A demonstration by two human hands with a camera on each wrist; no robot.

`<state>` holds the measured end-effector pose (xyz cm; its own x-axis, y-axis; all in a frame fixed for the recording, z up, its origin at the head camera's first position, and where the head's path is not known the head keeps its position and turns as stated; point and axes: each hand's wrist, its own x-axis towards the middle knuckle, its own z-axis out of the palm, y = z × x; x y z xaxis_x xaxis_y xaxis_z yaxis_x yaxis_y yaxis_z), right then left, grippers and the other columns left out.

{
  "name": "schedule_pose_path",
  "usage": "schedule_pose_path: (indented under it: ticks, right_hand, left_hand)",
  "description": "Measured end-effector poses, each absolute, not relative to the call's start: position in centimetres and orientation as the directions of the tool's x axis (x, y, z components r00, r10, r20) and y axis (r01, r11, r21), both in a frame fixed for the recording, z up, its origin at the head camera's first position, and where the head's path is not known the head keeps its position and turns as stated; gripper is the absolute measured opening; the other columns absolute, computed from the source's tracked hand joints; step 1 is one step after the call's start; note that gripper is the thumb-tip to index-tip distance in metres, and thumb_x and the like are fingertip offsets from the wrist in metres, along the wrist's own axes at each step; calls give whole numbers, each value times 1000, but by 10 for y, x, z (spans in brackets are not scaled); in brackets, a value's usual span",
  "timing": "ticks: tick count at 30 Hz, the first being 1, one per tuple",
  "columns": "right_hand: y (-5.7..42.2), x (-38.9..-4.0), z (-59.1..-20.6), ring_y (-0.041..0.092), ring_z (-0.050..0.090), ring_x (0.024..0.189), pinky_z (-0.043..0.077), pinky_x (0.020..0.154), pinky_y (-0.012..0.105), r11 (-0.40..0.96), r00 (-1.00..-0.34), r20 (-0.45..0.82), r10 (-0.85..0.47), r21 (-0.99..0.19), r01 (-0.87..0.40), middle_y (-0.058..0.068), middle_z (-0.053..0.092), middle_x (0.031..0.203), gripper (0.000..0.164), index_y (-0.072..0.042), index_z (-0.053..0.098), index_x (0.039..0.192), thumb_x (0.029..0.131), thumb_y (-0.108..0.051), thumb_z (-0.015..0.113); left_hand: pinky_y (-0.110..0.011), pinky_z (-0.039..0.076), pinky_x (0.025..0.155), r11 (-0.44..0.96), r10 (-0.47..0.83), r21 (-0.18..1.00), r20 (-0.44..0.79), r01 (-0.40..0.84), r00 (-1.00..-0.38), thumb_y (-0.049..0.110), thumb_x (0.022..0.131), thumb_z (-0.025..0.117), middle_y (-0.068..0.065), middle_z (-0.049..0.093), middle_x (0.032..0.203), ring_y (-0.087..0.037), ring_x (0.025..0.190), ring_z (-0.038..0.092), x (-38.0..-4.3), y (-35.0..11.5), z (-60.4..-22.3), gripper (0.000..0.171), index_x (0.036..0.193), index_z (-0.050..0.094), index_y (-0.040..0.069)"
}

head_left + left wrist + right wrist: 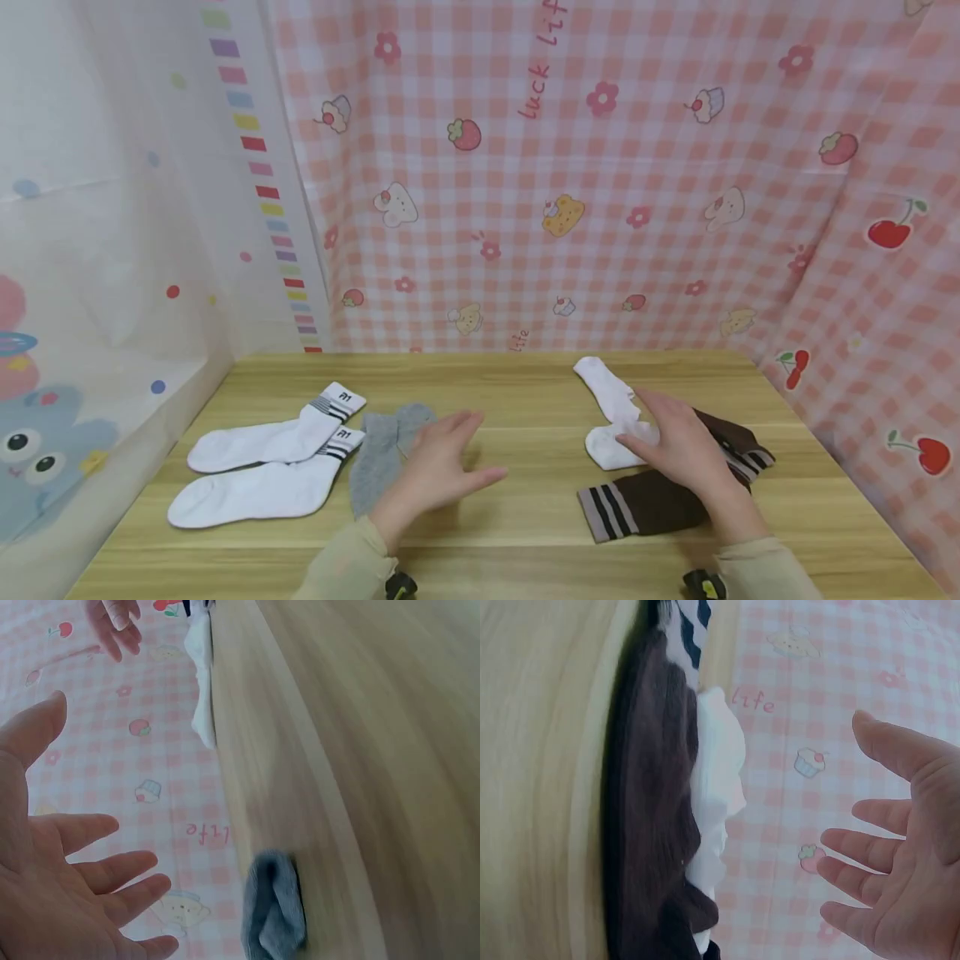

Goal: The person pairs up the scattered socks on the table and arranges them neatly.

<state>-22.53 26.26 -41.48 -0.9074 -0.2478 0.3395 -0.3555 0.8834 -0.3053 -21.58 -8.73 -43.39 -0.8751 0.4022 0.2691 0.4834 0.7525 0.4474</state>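
My left hand [442, 467] hovers over the right side of a grey sock pair [378, 462], its fingers spread and nothing in its grasp. In the left wrist view the grey sock [274, 907] lies on the wood below that hand. On the other side, my right hand [686, 446] is held above white socks [611, 396] and dark brown socks [652, 504] with striped cuffs, partly hiding both pairs. Its fingers are extended and apart in the right wrist view, away from the brown sock [652, 795] and the white one [716, 761] behind it.
Two white socks [255, 492] with black-striped cuffs lie side by side at the left of the wooden table [517, 517]. A pink checked cloth [510, 275] hangs along the back and right edges. A white patterned curtain [112, 250] hangs on the left.
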Motion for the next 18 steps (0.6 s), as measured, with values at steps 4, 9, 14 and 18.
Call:
schedule_pose_path:
  ticks: [4,9,14,18]
  right_hand:
    - [269,-225,-413,51,48,121,38,99,64,887,-919,322,-230,-320,-334,31,55,132,72,7,48,139,86,-32,76]
    - [276,-224,-411,52,47,121,38,99,65,891,-929,298,-220,-327,-316,32,54,132,71,9,47,139,87,-31,75]
    - [282,-225,-410,53,46,122,37,98,67,898,-945,264,-195,-339,-281,32,53,133,71,8,47,140,88,-32,75]
    - [287,-225,-409,54,46,122,37,98,67,899,-953,241,-181,-352,-260,34,51,134,72,10,45,140,90,-33,73]
  left_hand:
    - [-65,26,108,742,417,451,270,497,-868,60,83,69,-21,49,144,-39,132,46,-217,-81,-434,85,145,48,4]
    - [-62,30,107,737,430,447,269,508,-861,60,84,68,-21,51,142,-37,130,48,-219,-73,-434,85,144,49,3]
    - [-59,31,108,725,441,466,254,508,-861,59,84,68,-19,52,142,-36,131,48,-221,-64,-432,84,145,48,3]
    - [-57,32,109,709,447,501,224,496,-866,58,85,68,-18,52,142,-36,131,47,-223,-57,-429,84,146,46,5]
